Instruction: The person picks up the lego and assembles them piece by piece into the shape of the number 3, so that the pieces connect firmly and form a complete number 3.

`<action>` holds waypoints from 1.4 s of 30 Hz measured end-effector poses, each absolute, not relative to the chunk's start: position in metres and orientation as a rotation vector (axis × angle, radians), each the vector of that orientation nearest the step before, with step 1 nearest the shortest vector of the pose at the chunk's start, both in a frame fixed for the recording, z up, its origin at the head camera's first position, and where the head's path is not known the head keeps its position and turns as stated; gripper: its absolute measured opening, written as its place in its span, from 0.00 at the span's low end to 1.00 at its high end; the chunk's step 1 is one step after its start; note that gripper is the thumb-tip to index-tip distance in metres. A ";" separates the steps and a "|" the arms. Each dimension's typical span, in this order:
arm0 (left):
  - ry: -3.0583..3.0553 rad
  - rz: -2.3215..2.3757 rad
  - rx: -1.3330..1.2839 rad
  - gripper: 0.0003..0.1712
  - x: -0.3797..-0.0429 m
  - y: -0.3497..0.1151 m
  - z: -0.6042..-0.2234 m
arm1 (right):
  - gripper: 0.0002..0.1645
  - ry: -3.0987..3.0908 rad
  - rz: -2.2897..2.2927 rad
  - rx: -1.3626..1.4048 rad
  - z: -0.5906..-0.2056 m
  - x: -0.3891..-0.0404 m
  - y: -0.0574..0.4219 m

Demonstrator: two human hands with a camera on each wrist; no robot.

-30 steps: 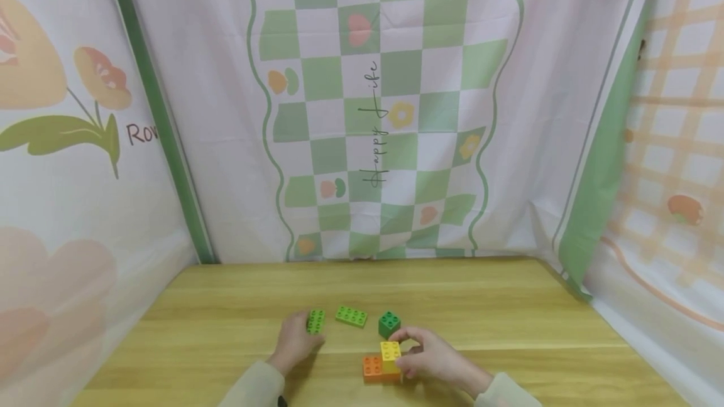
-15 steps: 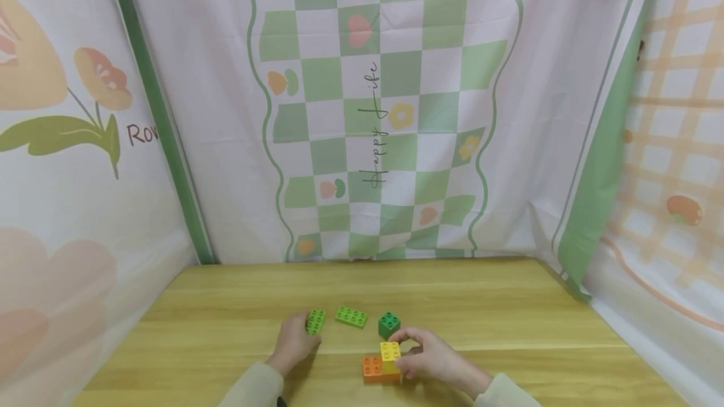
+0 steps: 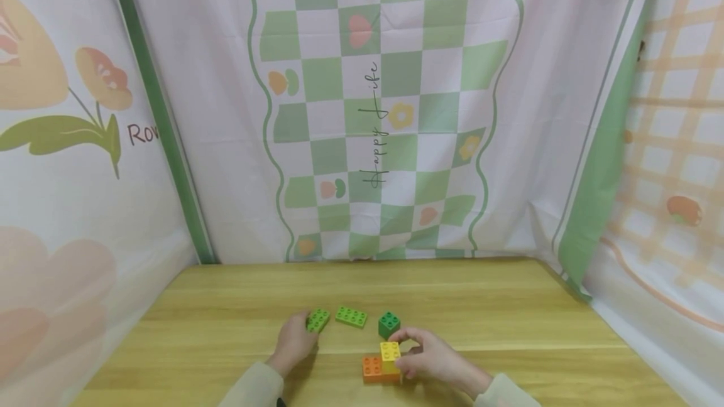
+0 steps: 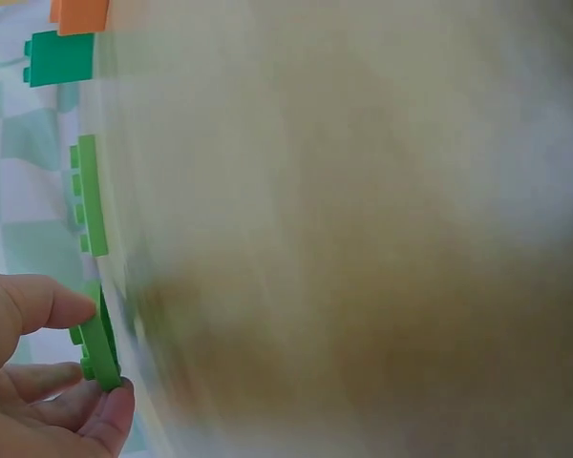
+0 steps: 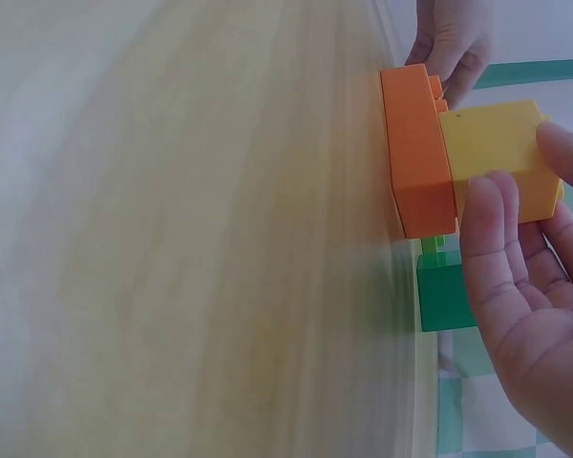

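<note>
My left hand (image 3: 294, 339) pinches a thin light green toy building brick (image 3: 319, 320) at the left of the group. In the left wrist view this green brick (image 4: 98, 348) sits between thumb and fingers, tilted, its underside edge partly showing. My right hand (image 3: 432, 357) has thumb and fingers on a yellow brick (image 3: 390, 352), which stands on the right half of a longer orange brick (image 3: 372, 368). The right wrist view has the yellow brick (image 5: 497, 153) on the studs of the orange brick (image 5: 420, 157), with fingers along its side.
A second thin light green brick (image 3: 351, 316) lies right of the one in my left hand. Just behind the yellow brick is a dark green square brick (image 3: 389, 325). All stand on a wooden table (image 3: 486, 294), with printed curtains (image 3: 226, 143) around its back and sides.
The light green brick in my left hand has turned clockwise, its far end swinging to the right, and the left fingers have drawn in slightly. My right hand and the yellow brick have stayed put.
</note>
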State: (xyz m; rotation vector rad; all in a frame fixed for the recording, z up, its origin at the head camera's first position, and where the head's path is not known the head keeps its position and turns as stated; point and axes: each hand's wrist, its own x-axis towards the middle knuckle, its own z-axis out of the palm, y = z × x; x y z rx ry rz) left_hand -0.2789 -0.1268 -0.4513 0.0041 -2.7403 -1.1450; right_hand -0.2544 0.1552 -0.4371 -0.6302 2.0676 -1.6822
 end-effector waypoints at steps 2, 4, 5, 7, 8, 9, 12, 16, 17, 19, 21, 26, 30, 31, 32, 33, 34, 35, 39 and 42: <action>-2.740 -1.150 0.002 0.29 -0.279 -0.127 -0.450 | 0.24 2.068 -1.682 -0.633 -0.437 -0.254 0.155; -2.738 -1.164 0.000 0.28 -0.279 -0.127 -0.448 | 0.24 2.070 -1.682 -0.633 -0.437 -0.254 0.155; -2.737 -1.170 -0.002 0.28 -0.280 -0.127 -0.447 | 0.24 2.071 -1.681 -0.632 -0.437 -0.254 0.155; -2.731 -1.177 -0.020 0.28 -0.279 -0.128 -0.446 | 0.24 2.075 -1.678 -0.631 -0.437 -0.254 0.155; -2.728 -1.180 -0.033 0.28 -0.279 -0.128 -0.445 | 0.24 2.076 -1.677 -0.631 -0.437 -0.254 0.155; -2.719 -1.186 -0.053 0.28 -0.279 -0.128 -0.444 | 0.24 2.078 -1.675 -0.632 -0.436 -0.254 0.155; -2.695 -1.215 -0.121 0.29 -0.277 -0.127 -0.443 | 0.24 2.079 -1.674 -0.634 -0.436 -0.254 0.155; -2.653 -1.266 -0.242 0.29 -0.274 -0.126 -0.444 | 0.24 2.078 -1.679 -0.634 -0.436 -0.254 0.155; -2.644 -1.273 -0.274 0.30 -0.274 -0.125 -0.444 | 0.24 2.078 -1.680 -0.633 -0.436 -0.254 0.155; -2.628 -1.293 -0.330 0.30 -0.273 -0.124 -0.445 | 0.24 2.077 -1.681 -0.631 -0.436 -0.254 0.155; -2.615 -1.298 -0.377 0.30 -0.272 -0.123 -0.446 | 0.24 2.075 -1.680 -0.632 -0.437 -0.254 0.155; -2.591 -1.319 -0.435 0.30 -0.270 -0.119 -0.445 | 0.24 2.073 -1.683 -0.637 -0.437 -0.254 0.155; -2.587 -1.333 -0.434 0.31 -0.270 -0.116 -0.445 | 0.24 2.071 -1.686 -0.637 -0.437 -0.254 0.155; -2.583 -1.342 -0.436 0.31 -0.270 -0.116 -0.445 | 0.24 2.071 -1.687 -0.637 -0.437 -0.254 0.155; -2.577 -1.347 -0.444 0.30 -0.270 -0.115 -0.445 | 0.24 2.069 -1.687 -0.637 -0.437 -0.254 0.155; -2.566 -1.350 -0.456 0.28 -0.270 -0.114 -0.445 | 0.24 2.066 -1.688 -0.637 -0.438 -0.254 0.155; -2.557 -1.353 -0.466 0.27 -0.269 -0.114 -0.444 | 0.24 2.065 -1.689 -0.637 -0.438 -0.254 0.155; -2.550 -1.353 -0.477 0.26 -0.269 -0.113 -0.444 | 0.24 2.062 -1.690 -0.637 -0.438 -0.254 0.155; -2.514 -1.338 -0.522 0.23 -0.267 -0.111 -0.443 | 0.24 2.060 -1.692 -0.645 -0.439 -0.254 0.156; -2.493 -1.342 -0.542 0.23 -0.266 -0.109 -0.441 | 0.24 2.066 -1.691 -0.650 -0.438 -0.254 0.156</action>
